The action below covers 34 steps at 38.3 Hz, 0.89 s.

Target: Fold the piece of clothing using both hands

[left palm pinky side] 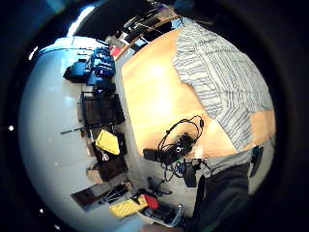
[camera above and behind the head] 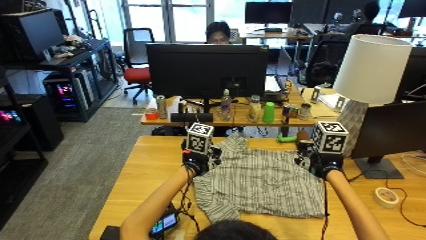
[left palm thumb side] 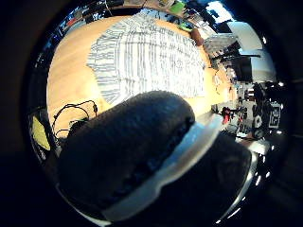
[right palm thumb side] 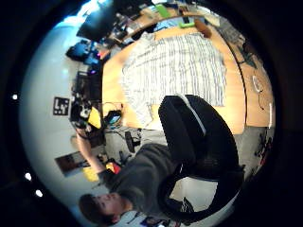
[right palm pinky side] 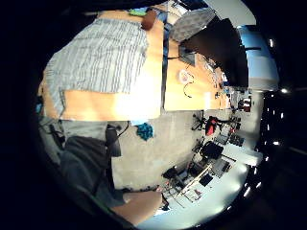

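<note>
A grey-and-white striped shirt [camera above and behind the head: 259, 182] lay spread flat on the wooden table [camera above and behind the head: 143, 170]. The left hand [camera above and behind the head: 196, 162] was raised at its left edge, the right hand [camera above and behind the head: 325, 165] at its right edge; whether their fingers were released or grasping the cloth could not be told. A roll of tape [camera above and behind the head: 385, 196] sat near the table's right side.
</note>
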Available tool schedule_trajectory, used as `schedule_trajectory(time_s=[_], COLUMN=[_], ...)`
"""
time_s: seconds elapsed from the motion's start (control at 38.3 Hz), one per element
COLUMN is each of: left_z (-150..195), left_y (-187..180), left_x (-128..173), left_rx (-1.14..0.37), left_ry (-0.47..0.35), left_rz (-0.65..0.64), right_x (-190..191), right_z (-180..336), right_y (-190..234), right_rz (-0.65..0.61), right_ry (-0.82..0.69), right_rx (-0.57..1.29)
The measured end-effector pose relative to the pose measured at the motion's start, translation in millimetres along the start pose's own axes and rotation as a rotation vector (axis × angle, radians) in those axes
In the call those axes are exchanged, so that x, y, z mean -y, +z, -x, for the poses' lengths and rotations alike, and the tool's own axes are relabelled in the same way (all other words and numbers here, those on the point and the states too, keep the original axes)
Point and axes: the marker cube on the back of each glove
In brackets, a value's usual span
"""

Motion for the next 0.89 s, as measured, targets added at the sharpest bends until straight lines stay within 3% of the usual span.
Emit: schedule_trajectory(time_s=[0.57, 0.76, 0.89], left_z=[-9.2, -33.0, -56.1], left_y=[5.1, 29.3, 75.7], left_x=[7.3, 5.6, 5.7], left_rx=[-0.013, -0.013, -0.068], left_ry=[0.014, 0.1, 0.186], left_rz=[-0.006, 0.03, 0.056], right_x=[14.5, 23.1, 36.1], right_z=[1.0, -5.8, -16.8], right_y=[7.7, 36.3, 82.4], right_rz=[0.016, 0.08, 0.163], right_ry=[0.005, -0.01, -0.023], right_rx=[0.001, -0.012, -0.001])
